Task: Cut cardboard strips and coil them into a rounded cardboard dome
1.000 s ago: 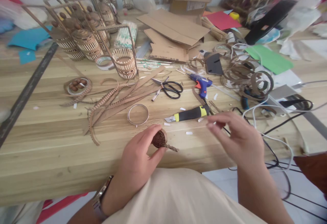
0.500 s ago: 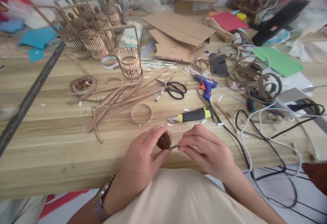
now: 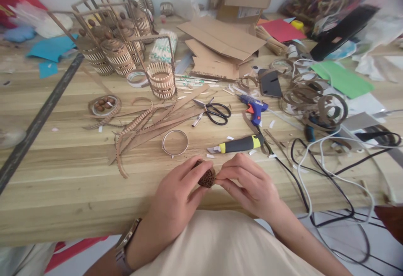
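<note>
A tight coil of brown corrugated strip (image 3: pixel 207 178) sits between the fingers and thumb of my left hand (image 3: pixel 179 187), just over the table's front edge. My right hand (image 3: pixel 247 183) pinches at the coil's right side, where the strip's end is mostly hidden by the fingertips. Beyond my hands lie a thin round hoop (image 3: pixel 175 142) and a yellow-and-black utility knife (image 3: pixel 241 144) with its blade pointing left. Black-handled scissors (image 3: pixel 217 113) rest farther back, beside a blue hot glue gun (image 3: pixel 255 109).
Loose corrugated strips (image 3: pixel 135 120) spread at the left, near a bowl of brown beads (image 3: pixel 103 104). Several small lantern-like baskets (image 3: pixel 117 55) with tall handles stand behind. Cardboard sheets (image 3: pixel 220 36) lie at the back. Looped cables (image 3: pixel 330 171) and strip rings (image 3: pixel 332 108) crowd the right.
The short strip end between coil and right fingers no longer shows; my right hand has moved left against the coil. My left index finger now lies across the coil's top.
</note>
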The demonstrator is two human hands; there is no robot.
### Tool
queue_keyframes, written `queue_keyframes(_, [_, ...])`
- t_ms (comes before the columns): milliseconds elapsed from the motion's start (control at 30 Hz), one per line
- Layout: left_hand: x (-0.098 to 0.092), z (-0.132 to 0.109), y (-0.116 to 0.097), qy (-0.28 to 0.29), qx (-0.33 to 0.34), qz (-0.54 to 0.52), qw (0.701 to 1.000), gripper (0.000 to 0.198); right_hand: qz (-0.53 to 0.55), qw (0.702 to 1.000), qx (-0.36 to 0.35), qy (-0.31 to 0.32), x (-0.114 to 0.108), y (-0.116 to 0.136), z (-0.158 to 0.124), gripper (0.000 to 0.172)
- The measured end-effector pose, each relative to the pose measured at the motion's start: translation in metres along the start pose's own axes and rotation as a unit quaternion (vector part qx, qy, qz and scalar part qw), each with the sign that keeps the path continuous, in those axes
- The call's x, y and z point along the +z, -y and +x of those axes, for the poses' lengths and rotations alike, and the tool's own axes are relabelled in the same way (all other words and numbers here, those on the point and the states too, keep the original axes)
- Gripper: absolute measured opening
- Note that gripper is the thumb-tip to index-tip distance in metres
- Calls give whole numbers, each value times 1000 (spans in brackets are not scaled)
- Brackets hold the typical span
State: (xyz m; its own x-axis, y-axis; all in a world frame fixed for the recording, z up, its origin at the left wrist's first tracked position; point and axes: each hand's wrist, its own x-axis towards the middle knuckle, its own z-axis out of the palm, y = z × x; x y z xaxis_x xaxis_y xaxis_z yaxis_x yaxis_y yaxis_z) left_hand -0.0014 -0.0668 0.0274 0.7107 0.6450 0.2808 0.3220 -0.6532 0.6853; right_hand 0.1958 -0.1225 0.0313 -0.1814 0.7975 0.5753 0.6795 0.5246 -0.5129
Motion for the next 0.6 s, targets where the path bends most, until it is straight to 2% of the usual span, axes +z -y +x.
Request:
queue_keyframes(167, [0,-2,0,-1,5,4,1000,48,31,999,32,-9,4,-1,0,9])
queue_keyframes(300, [-1,-2,0,5,-6,-26,1000,47,38,996,73,-27,7,-1,2,21])
queue_keyframes(500, [0,-6,3,3,-22,-50,999,52,72,994,80,-1,9,-3,5,22])
queue_keyframes(600, [1,-9,4,2,-40,-57,998,44,102,991,88,13,11,-1,6,22])
